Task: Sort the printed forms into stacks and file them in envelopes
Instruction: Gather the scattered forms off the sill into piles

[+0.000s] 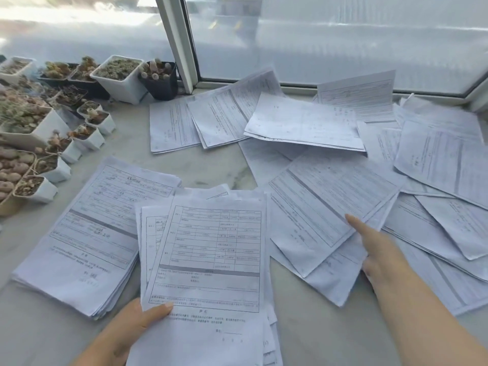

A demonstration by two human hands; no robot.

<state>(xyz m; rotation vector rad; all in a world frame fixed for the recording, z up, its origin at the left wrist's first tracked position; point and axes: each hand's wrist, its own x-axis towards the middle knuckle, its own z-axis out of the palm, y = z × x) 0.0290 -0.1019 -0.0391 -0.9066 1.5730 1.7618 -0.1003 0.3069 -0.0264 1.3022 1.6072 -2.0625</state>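
Your left hand (132, 323) pinches a thin sheaf of gridded forms (211, 260), thumb on top. At three o'clock, your right hand (377, 249) points one straight finger onto loose overlapping sheets (324, 207); print too blurred to read.

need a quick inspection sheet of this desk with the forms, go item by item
surface: pale marbled stone ledge, mostly covered by paper
job's things: thick squared stack of white printed forms at left; fanned bundle of forms in the middle; loose overlapping sheets at right; two small piles near the window; no envelopes seen
clutter: small white and black square pots of succulents along the left edge
grippers: left hand grips the fanned bundle, thumb on top; right hand rests straight fingers on the loose sheets
cables: nothing seen
surroundings: frosted window with white frame behind
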